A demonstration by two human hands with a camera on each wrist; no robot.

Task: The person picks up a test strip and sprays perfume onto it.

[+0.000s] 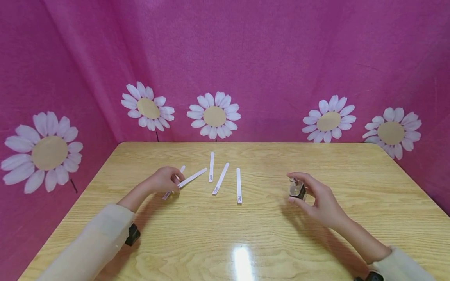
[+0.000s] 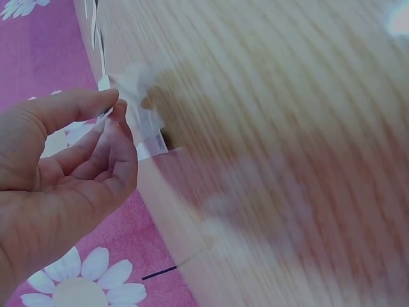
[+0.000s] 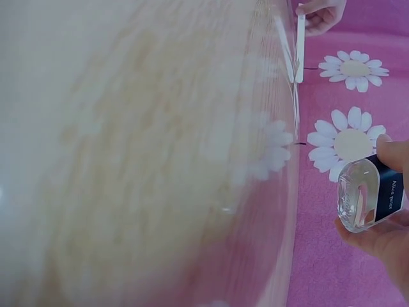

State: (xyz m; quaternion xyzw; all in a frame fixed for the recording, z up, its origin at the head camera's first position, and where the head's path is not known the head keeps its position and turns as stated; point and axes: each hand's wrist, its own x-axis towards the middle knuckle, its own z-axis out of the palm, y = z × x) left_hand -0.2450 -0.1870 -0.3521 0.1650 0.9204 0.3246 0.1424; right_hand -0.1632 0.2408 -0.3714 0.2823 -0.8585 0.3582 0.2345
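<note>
- Labelling: the small glass bottle (image 3: 369, 201) carries a dark label with light lettering; the right wrist view shows it well enough to read "Alice" followed by a second short word that cannot be made out.
- Labelling: each white paper strip bears a small dark printed mark at its near end; the print is too small to read in any view.
- Container: the bottle is clear glass with rounded corners. It appears transparent throughout; a liquid level cannot be determined.
- Bottle position: held just above the wooden table (image 1: 316, 242), right of centre, well apart from the strips.
- Right hand (image 1: 318, 201): fingers curled round the bottle, thumb on the near side and fingertips (image 3: 391, 152) on the label face. The grip is a firm grasp on the bottle. Forearm extends in from the lower right, sleeve at the wrist.
- Left hand (image 1: 164, 180): thumb and fingers pinch the near end of one strip (image 1: 191, 178), which angles up and to the right from the hand. The left wrist view shows the pinched strip end (image 2: 137, 118) between thumb and fingertips, blurred.
- Strip layout: a second strip (image 1: 173, 188) lies partly under the left hand. Three further strips (image 1: 221, 178) lie loose on the table at centre, roughly side by side, apart from one another.
- Surroundings: pink fabric backdrop (image 1: 267, 58) with white paper daisies (image 1: 214, 116) behind and beside the table.
</note>
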